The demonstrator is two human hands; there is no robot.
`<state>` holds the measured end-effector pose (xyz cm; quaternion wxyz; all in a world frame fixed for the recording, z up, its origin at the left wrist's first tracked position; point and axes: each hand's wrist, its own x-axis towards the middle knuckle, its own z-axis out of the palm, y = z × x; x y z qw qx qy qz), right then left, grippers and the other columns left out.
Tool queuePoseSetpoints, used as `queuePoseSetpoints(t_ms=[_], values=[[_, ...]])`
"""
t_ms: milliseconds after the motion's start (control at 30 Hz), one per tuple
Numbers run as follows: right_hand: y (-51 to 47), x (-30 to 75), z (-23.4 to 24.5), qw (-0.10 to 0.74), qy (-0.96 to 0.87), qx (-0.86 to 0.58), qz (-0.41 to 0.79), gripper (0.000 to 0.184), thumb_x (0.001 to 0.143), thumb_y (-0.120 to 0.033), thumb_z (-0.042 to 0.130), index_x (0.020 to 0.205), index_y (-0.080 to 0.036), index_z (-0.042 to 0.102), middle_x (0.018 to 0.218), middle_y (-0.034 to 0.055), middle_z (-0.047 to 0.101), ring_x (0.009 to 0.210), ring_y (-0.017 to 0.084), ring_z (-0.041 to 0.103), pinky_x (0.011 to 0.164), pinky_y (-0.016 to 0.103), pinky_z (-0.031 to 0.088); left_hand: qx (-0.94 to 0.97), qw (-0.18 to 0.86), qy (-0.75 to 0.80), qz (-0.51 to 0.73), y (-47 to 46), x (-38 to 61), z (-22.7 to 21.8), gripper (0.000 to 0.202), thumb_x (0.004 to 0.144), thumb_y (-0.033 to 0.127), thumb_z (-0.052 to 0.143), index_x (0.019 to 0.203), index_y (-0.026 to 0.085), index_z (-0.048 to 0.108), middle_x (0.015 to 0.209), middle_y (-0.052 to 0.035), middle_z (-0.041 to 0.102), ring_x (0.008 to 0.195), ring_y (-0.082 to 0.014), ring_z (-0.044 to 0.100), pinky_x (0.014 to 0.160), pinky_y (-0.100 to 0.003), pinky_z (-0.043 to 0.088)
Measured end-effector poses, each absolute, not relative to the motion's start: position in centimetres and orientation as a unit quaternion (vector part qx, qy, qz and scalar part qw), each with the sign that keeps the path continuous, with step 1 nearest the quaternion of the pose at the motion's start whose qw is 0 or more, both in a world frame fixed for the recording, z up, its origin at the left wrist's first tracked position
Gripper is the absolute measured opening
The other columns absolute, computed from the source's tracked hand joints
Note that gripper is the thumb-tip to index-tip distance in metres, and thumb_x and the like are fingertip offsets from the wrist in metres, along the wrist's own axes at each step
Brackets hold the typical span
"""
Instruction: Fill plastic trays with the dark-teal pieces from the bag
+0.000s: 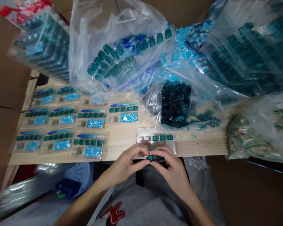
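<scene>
Head camera shows me left hand [129, 160] and right hand [170, 164] pinching a green piece [150, 158] over the counter [122, 136]'s front edge; I judge it light, stiff, slick (probably plastic), best gripped by its sides.

Lt. wood tbl [202, 146]; brn panels [8, 78] L & lower R.
</scene>
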<state>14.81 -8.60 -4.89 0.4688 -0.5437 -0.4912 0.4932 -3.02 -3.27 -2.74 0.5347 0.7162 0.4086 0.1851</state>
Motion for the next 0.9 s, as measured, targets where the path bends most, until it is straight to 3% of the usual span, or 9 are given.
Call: queuePoseSetpoints(t_ms=[167, 300, 500, 600, 733, 900], values=[[-9.4, 15.1, -6.0, 0.461, -0.401, -0.548, 0.571, 0.023, 0.081, -0.021, 0.066, 0.102, -0.029, 0.072, 0.093, 0.0024, 0.069, 0.075, 0.016, 0.069, 0.068, 0.027, 0.056, 0.747, 0.467, 0.421, 0.216, -3.6, -3.5, -4.1, 0.019, 0.092, 0.023, 0.055, 0.111, 0.021, 0.059, 0.094, -0.0036, 0.065, 0.086, -0.0146, 0.063, 0.075, -0.024, 0.051], [-9.5, 16.2, -6.0, 0.506, -0.302, -0.588, 0.554, 0.023, 0.082, -0.029, 0.067, 0.104, -0.026, 0.071, 0.084, 0.0007, 0.072, 0.062, 0.012, 0.067, 0.065, 0.027, 0.056, 0.801, 0.325, 0.418, 0.279, -1.8, -3.1, -5.7, 0.016, 0.093, 0.022, 0.054, 0.107, 0.020, 0.062, 0.098, -0.0057, 0.067, 0.094, -0.0172, 0.060, 0.083, -0.030, 0.048], [-9.4, 17.3, -6.1, 0.542, -0.270, -0.590, 0.534, 0.025, 0.079, -0.034, 0.071, 0.102, -0.024, 0.071, 0.075, -0.0002, 0.073, 0.056, 0.013, 0.066, 0.062, 0.028, 0.056, 0.879, 0.200, 0.376, 0.216, -0.3, -2.6, -7.4, 0.022, 0.095, 0.026, 0.051, 0.112, 0.019, 0.062, 0.097, -0.0069, 0.068, 0.092, -0.0201, 0.058, 0.080, -0.033, 0.045], [-9.7, 17.3, -6.5, 0.539, -0.259, -0.586, 0.547, 0.028, 0.079, -0.034, 0.071, 0.106, -0.025, 0.071, 0.079, 0.0003, 0.074, 0.059, 0.012, 0.067, 0.064, 0.028, 0.056, 0.902, 0.152, 0.359, 0.183, 0.0, -2.5, -7.8, 0.023, 0.094, 0.027, 0.052, 0.111, 0.018, 0.064, 0.097, -0.0078, 0.069, 0.091, -0.0216, 0.057, 0.080, -0.034, 0.043], [-9.8, 16.8, -6.4, 0.522, -0.263, -0.551, 0.596, 0.033, 0.085, -0.036, 0.064, 0.116, -0.026, 0.068, 0.090, 0.0034, 0.075, 0.065, 0.014, 0.068, 0.070, 0.032, 0.057, 0.898, 0.189, 0.370, 0.143, 0.3, -2.2, -6.9, 0.023, 0.093, 0.028, 0.054, 0.111, 0.020, 0.064, 0.103, -0.0086, 0.068, 0.097, -0.0235, 0.057, 0.083, -0.037, 0.045], [-9.2, 15.4, -5.2, 0.517, -0.310, -0.546, 0.582, 0.031, 0.084, -0.027, 0.065, 0.115, -0.027, 0.064, 0.091, 0.0014, 0.074, 0.060, 0.012, 0.067, 0.064, 0.028, 0.057, 0.806, 0.383, 0.387, 0.232, -1.3, -1.9, -3.6, 0.025, 0.095, 0.024, 0.049, 0.119, 0.024, 0.057, 0.110, -0.0071, 0.063, 0.106, -0.0196, 0.058, 0.088, -0.034, 0.049]])
